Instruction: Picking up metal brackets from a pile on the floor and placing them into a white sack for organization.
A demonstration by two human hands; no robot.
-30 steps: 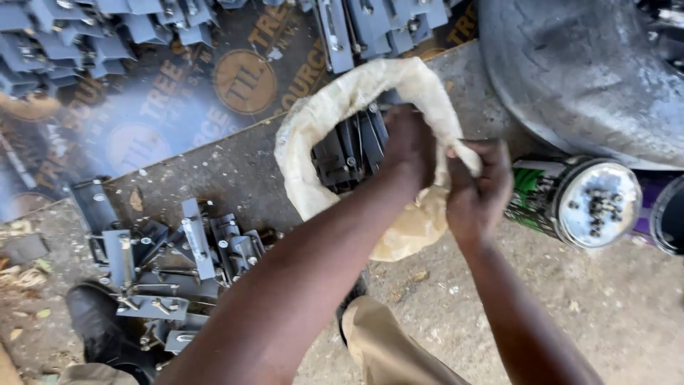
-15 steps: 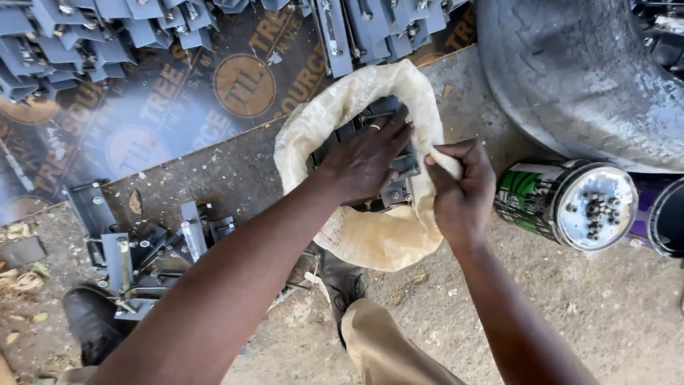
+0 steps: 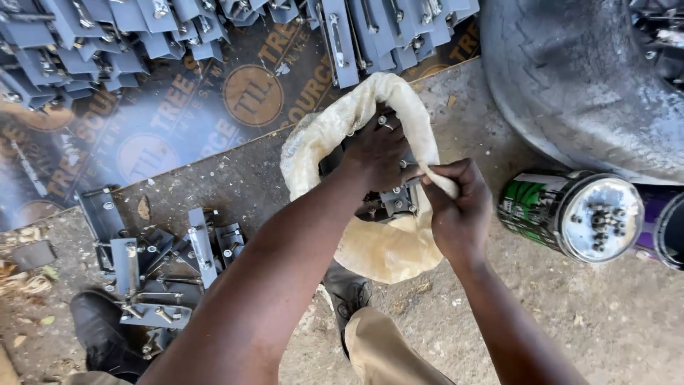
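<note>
Sack (image 3: 377, 249) of grey brackets (image 3: 395, 199) sits open on the ground. Left hand (image 3: 381, 153) has reached deeper in, grasping brackets; right hand (image 3: 459, 207) still pinches the rim.

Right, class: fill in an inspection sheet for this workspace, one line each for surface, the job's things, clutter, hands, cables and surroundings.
Surface: bare concrete floor, dusty, with a printed brown board laid at the top left.
Job's things: cream sack held open; grey metal brackets with bolts inside it.
Clutter: pile of grey brackets on the floor at left; rows of more brackets on the board; tin of bolts lying on its side at right.
Hands: left hand reaches into the sack; right hand grips the sack's rim.
Cables: nothing seen.
Surroundings: large tyre at top right; the person's black shoes below.
</note>
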